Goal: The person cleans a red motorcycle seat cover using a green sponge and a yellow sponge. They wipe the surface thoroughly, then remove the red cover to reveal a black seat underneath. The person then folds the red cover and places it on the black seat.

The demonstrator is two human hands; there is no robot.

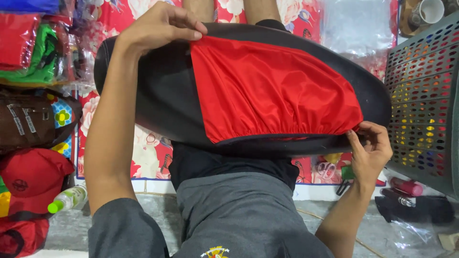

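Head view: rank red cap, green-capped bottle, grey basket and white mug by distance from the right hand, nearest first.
From the right hand, at the lower right edge of the cover:
1. Grey basket, just to its right.
2. White mug, top right corner.
3. Green-capped bottle, far across at lower left.
4. Red cap, at the left edge, slightly beyond the bottle.

Home sewing workspace, floral floor mat (148,157), bagged garments (33,52), perforated plastic basket (423,105)

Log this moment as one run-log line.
left hand: pinches red fabric cover at far edge | right hand: grips cover's elastic hem, near corner | black seat: across lap, partly covered
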